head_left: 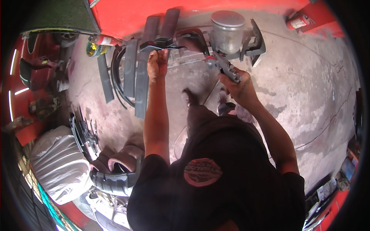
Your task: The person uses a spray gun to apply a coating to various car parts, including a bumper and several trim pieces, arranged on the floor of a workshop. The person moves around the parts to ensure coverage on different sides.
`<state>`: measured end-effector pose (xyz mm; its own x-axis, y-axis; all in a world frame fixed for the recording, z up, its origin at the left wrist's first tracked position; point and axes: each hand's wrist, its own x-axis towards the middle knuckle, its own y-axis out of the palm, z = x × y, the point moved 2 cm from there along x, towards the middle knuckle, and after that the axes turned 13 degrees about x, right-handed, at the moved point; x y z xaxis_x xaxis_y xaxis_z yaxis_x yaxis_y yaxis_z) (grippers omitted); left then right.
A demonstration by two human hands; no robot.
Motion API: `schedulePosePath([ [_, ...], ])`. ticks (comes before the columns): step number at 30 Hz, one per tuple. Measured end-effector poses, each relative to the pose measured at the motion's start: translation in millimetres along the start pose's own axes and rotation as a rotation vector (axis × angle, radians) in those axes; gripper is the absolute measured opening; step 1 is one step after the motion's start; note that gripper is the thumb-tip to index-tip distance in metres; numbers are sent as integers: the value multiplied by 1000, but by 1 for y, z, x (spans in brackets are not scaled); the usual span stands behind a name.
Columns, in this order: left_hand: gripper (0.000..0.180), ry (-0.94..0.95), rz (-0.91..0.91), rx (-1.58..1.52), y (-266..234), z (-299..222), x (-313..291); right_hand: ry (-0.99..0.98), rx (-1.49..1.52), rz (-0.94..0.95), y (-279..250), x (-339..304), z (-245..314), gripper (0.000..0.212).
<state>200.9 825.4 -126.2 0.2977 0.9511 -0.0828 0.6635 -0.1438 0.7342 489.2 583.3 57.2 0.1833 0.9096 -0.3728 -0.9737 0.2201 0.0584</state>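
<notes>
My left hand (157,66) is raised with its fingers closed under a black plastic car trim piece (161,43), which it holds up. In my right hand (242,87) is a silver spray gun (229,71), its front end angled up and left toward the trim piece. The two are apart, with a gap between them. Below and beyond my left hand, several long dark trim strips (131,69) lie side by side. A dark curved trim part (194,41) sits between the held piece and the gun.
A lidded metal drum (228,34) stands beyond the gun, beside another black curved part (256,43). Fire extinguishers (298,22) stand by the red wall (131,13). At left are a bucket (95,50), a white-covered bulk (59,165) and a black ribbed part (111,184). A thin hose (322,133) crosses the floor.
</notes>
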Motion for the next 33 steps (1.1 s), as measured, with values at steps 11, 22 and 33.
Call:
schedulePosePath([
  [11, 23, -419, -361, 390, -60, 80, 1, 133, -64, -277, -55, -21, -131, 21],
  [22, 21, -619, -407, 582, -145, 312, 174, 429, 206, -345, -43, -9, -253, 34],
  [33, 32, -656, -396, 712, -202, 363, 210, 412, 160, -292, -33, 11, -272, 44],
])
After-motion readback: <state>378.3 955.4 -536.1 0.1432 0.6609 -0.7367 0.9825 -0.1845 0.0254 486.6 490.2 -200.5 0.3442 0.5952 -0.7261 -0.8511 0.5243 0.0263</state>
